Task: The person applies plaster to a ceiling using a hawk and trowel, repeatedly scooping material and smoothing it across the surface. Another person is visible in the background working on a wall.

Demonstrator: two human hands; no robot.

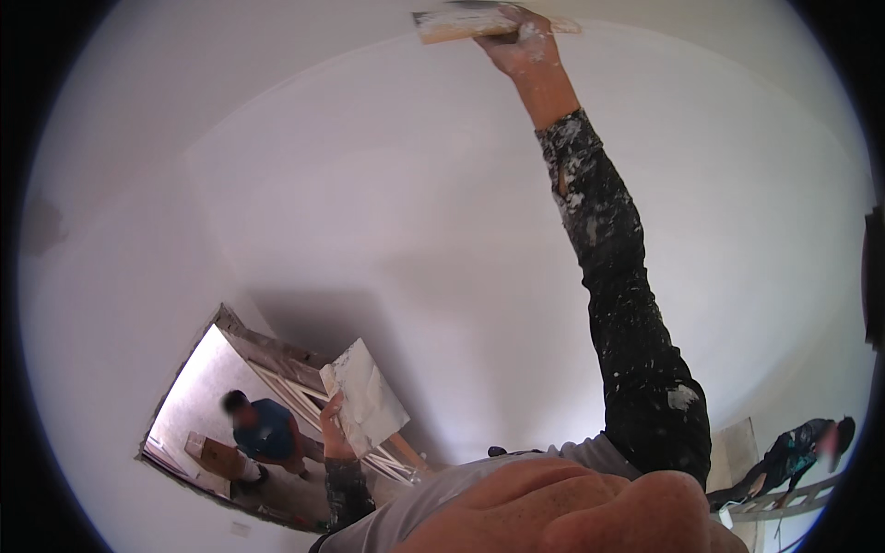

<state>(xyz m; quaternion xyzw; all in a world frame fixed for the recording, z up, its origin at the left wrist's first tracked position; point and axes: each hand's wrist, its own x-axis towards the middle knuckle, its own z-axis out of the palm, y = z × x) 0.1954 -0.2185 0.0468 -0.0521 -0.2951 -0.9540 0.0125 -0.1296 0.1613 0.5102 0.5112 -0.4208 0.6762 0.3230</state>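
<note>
Stretched high overhead, my right hand [524,44] is closed around a plastering trowel [449,24]. The trowel is long, smeared with white plaster, and held up close to the ceiling; whether it touches is hard to tell. White plaster spots cover that hand and the dark sleeve. Lower at the left, my left hand [334,429] grips a flat plaster board [366,398] by its edge. White plaster coats the board's face, which is tilted. Most of the left fingers are hidden behind it.
White walls [479,240] curve around me. A doorway [198,378] opens at the lower left, with a person in blue [267,429] beyond it and pale wooden strips [290,396] leaning nearby. At the lower right another person [784,456] bends near a ladder-like frame [784,500].
</note>
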